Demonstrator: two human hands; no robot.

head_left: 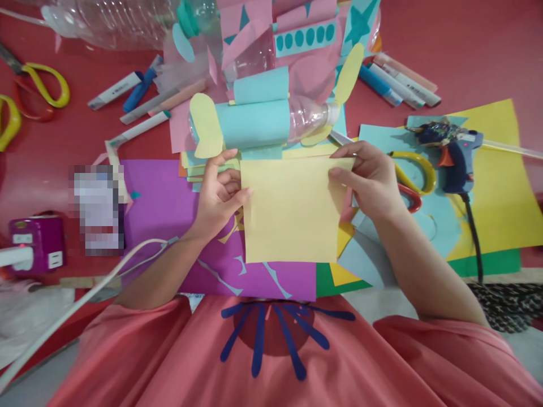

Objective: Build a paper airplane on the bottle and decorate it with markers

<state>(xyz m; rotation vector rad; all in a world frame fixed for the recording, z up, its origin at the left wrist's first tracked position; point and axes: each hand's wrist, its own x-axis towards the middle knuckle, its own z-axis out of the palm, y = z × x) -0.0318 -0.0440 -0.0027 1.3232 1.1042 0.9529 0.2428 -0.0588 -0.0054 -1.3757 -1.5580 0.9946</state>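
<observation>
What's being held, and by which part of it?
A pale yellow sheet. The right hand has its grip at the upper right corner; the left hand has its grip on the left edge, toward the top.

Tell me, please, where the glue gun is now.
In the head view, the glue gun lies at the right, over coloured paper, beyond the scissors near the right hand.

One head-worn camera looks forward and steeply down from over the near edge of the red worktop [479, 62], close enough that the wearer's pink shirt [169, 362] fills the view's bottom.
</observation>
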